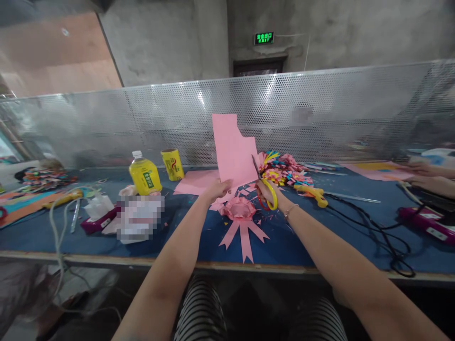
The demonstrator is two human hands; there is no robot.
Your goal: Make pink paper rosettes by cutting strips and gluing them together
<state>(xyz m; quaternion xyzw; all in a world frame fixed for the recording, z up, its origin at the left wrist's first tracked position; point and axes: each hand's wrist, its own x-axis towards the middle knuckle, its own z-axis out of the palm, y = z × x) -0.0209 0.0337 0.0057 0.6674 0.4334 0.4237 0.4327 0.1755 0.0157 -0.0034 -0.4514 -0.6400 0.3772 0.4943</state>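
Observation:
My left hand point(221, 189) pinches the lower left edge of a pink paper sheet point(232, 151), which stands upright with a piece cut out of its upper right corner. In my right hand point(266, 192) is a pair of scissors point(272, 194) with yellow and red handles, its dark blades pointing up at the sheet's right edge. Below both hands lies a pink paper rosette point(241, 208) with three notched tails. More pink paper point(195, 182) lies flat behind my left hand, and small pink scraps are scattered around the rosette.
A yellow bottle point(145, 175) and a yellow can point(172, 164) stand to the left. Colourful paper flowers point(284, 168) are heaped behind my right hand. Further right are a yellow glue gun point(313, 194), black cables point(384, 237) and another person's hands point(432, 177). A perforated metal screen point(177, 118) borders the back.

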